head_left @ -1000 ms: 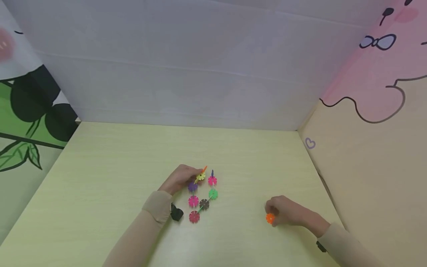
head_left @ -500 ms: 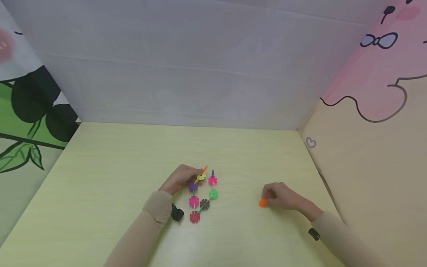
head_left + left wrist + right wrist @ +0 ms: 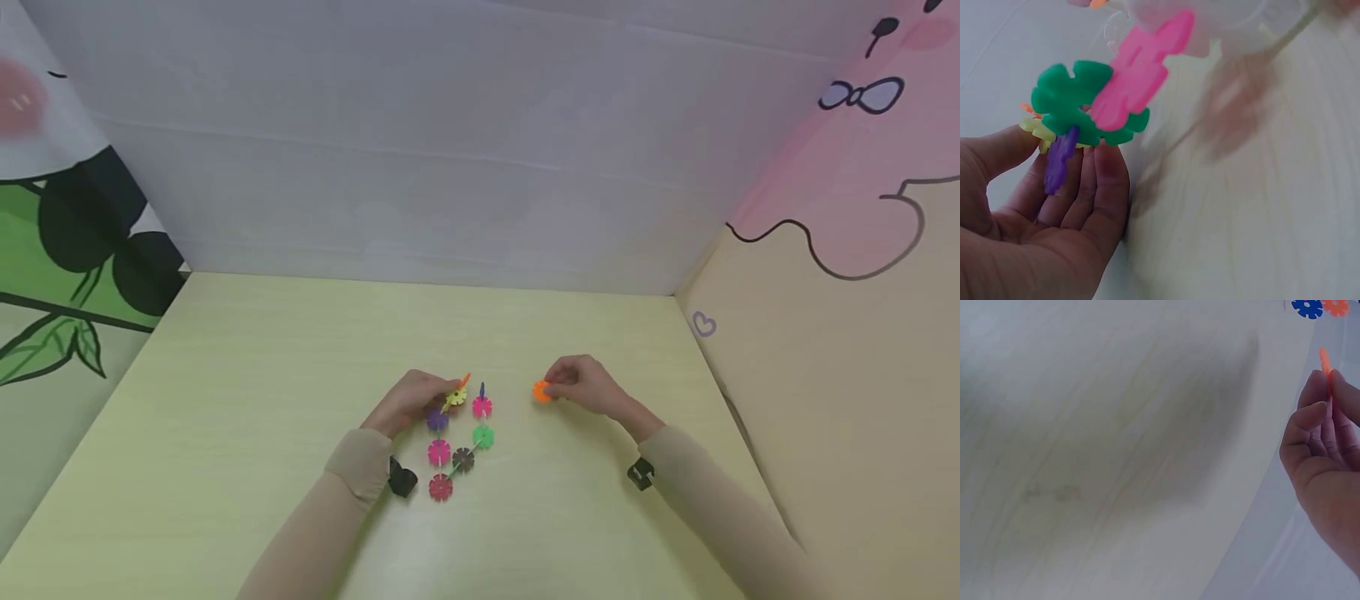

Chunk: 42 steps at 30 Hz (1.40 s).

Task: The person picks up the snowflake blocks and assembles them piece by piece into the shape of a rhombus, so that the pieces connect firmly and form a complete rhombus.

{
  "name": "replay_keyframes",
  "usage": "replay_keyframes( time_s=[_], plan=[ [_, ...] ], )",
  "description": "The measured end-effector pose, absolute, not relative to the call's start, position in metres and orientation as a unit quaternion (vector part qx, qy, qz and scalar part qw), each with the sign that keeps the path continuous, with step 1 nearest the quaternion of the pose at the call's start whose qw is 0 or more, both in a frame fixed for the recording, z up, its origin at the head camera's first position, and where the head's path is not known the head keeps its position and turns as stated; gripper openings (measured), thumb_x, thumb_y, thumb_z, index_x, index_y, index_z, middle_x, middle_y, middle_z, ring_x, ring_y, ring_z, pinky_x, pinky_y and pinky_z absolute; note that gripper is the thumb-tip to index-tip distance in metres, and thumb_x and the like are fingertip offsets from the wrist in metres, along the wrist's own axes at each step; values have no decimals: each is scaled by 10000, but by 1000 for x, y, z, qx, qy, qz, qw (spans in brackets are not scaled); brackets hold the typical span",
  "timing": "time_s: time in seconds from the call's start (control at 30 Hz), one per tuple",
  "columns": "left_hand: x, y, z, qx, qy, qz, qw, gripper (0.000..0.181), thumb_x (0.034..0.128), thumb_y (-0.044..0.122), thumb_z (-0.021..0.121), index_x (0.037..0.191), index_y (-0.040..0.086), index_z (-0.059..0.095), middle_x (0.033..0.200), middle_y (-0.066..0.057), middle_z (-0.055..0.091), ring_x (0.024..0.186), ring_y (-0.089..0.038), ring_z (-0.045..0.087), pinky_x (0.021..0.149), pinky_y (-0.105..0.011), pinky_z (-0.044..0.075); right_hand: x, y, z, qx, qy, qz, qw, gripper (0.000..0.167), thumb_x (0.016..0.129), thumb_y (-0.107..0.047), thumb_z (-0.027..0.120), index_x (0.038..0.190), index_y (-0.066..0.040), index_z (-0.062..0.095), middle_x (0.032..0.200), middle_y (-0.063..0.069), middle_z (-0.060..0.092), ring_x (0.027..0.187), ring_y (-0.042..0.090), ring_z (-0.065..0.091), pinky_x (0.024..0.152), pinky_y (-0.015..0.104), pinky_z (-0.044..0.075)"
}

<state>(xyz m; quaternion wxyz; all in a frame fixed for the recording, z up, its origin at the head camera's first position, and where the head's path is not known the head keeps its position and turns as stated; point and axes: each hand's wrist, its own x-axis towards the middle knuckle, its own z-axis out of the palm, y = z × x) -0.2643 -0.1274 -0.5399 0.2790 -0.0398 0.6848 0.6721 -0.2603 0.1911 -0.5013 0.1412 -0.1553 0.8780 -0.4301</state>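
My left hand (image 3: 411,400) grips a chain of interlocking notched plastic discs by its yellow disc (image 3: 457,396), from which an orange disc (image 3: 464,382) sticks up. The chain bends in a U through a purple disc (image 3: 437,419), pink disc (image 3: 438,452), red disc (image 3: 441,487), dark disc (image 3: 463,460) and green disc (image 3: 483,437); a blue disc (image 3: 482,389) tops its right end. Off to the right, my right hand (image 3: 588,385) pinches a loose orange disc (image 3: 542,392) between thumb and fingers. The right wrist view shows that orange disc (image 3: 1325,357) edge-on.
A pale wooden table (image 3: 315,333) lies beneath both hands. Behind it stands a grey-white wall panel (image 3: 420,200), with a printed panel (image 3: 90,242) at left and another (image 3: 817,350) at right. Black wrist devices sit at the left (image 3: 402,478) and right (image 3: 641,473) cuffs.
My right hand has moved left and away from me with the orange disc, closer to the chain. My left hand and the chain have hardly moved.
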Motion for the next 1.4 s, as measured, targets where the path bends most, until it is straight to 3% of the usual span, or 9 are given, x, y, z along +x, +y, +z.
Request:
replay_keyframes(
  time_s=[0.43,0.8,1.17,1.4],
  plan=[
    [-263,-124,-538,-42,704,656,269,275,851,249,730,785,-17,714,635,-43,555,564,-130,449,546,-261,368,-288,142,-506,-137,856,-476,146,165,873,-125,712,1020,-49,696,864,39,703,823,302,659,733,479,505],
    [-260,-125,-536,-34,733,629,256,330,826,319,747,687,24,700,603,-29,427,572,-153,375,559,-283,326,-299,111,-512,-134,838,-508,147,209,892,-101,685,1094,-50,694,887,63,708,798,255,678,712,399,530],
    [-261,-126,-533,-30,742,619,257,327,845,343,728,768,25,743,662,-32,523,634,-157,437,626,-288,369,-289,95,-485,-131,814,-533,192,252,916,-33,632,1141,81,634,960,203,680,900,423,636,803,533,482],
    [-258,-126,-529,-35,741,620,254,336,837,335,737,705,28,710,616,-24,444,595,-144,408,605,-290,348,-287,92,-482,-133,808,-534,211,262,923,-33,621,1154,91,620,974,223,673,925,446,619,830,537,469]
  ],
)
